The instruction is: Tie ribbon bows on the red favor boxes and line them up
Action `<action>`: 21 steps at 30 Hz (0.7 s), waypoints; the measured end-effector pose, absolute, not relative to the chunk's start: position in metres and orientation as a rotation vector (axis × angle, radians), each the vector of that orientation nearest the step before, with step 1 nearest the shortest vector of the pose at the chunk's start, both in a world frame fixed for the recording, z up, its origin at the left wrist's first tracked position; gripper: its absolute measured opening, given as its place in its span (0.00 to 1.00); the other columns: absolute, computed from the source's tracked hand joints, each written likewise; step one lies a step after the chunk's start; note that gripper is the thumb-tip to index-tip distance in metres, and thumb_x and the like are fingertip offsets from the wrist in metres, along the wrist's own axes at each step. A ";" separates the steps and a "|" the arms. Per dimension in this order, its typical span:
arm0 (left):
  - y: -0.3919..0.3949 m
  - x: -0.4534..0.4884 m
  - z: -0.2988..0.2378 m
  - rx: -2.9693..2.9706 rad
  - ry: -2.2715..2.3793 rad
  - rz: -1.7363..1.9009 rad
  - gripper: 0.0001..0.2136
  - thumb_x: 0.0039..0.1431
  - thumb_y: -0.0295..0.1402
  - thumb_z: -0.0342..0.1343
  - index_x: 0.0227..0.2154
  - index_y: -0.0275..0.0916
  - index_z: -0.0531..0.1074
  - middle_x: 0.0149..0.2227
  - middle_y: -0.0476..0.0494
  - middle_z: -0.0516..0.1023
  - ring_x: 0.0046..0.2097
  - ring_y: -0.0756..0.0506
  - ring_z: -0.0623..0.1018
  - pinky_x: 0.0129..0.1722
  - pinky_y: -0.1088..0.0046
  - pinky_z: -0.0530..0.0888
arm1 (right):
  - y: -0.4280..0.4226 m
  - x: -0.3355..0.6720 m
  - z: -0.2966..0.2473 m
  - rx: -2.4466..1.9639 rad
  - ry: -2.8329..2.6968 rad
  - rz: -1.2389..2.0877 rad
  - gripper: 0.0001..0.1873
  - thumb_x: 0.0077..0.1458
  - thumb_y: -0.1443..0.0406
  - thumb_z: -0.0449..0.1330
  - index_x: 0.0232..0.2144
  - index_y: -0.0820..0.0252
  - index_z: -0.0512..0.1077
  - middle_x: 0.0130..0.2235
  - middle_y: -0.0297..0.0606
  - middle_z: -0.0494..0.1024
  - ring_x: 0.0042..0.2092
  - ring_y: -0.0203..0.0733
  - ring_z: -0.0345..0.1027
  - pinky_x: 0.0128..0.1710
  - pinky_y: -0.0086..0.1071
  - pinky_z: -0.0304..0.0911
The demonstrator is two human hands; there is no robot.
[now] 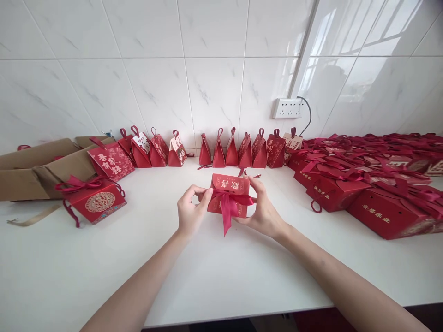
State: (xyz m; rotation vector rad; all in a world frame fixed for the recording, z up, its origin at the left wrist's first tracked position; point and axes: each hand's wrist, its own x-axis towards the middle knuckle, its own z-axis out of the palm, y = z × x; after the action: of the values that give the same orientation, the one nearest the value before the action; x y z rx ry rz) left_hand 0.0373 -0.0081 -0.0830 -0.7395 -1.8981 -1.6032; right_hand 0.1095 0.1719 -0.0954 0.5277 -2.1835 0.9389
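Observation:
Between my two hands is a small red gift box (228, 183) with gold lettering and a dark pink ribbon (228, 207) tied in a bow on it. My left hand (194, 207) pinches the ribbon and the box's left side between thumb and fingers. Around the box's right side, my right hand (263, 210) grips with its fingers at the top edge and thumb near the lower corner. One ribbon tail hangs down the front. The box's underside is hidden.
Several red triangular boxes (218, 154) with loops line the tiled wall. Many ribboned red boxes (377, 212) crowd the right side. At the left are an open cardboard box (20, 184) and a red box with a round emblem (100, 203). A power strip (289, 109) hangs behind.

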 end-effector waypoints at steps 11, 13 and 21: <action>-0.015 0.011 -0.094 -0.554 -2.165 -1.837 0.12 0.55 0.39 0.48 0.20 0.39 0.65 0.18 0.52 0.63 0.23 0.51 0.64 0.23 0.77 0.62 | 0.177 0.107 -0.081 0.111 -1.897 1.814 0.51 0.38 0.59 0.70 0.58 0.45 0.43 0.59 0.45 0.57 0.57 0.52 0.58 0.45 0.48 0.70; -0.017 0.011 -0.094 -0.597 -2.198 -1.794 0.13 0.56 0.39 0.46 0.21 0.39 0.66 0.19 0.51 0.63 0.23 0.51 0.66 0.24 0.76 0.63 | 0.178 0.107 -0.077 0.080 -1.802 2.008 0.45 0.39 0.57 0.69 0.55 0.46 0.49 0.57 0.43 0.62 0.55 0.51 0.62 0.44 0.47 0.71; -0.026 -0.002 -0.099 -0.883 -2.484 -1.379 0.14 0.53 0.44 0.47 0.20 0.40 0.67 0.24 0.49 0.73 0.29 0.47 0.73 0.30 0.73 0.67 | 0.194 0.152 -0.051 -0.004 -1.504 2.519 0.29 0.50 0.42 0.52 0.46 0.53 0.61 0.48 0.41 0.73 0.48 0.45 0.71 0.40 0.38 0.73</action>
State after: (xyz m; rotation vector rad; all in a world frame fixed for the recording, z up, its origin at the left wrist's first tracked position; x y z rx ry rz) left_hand -0.0019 -0.0259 -0.0990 -0.8834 -2.4836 -1.3793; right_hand 0.1516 0.1937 -0.0515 -0.0038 -1.5041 2.5191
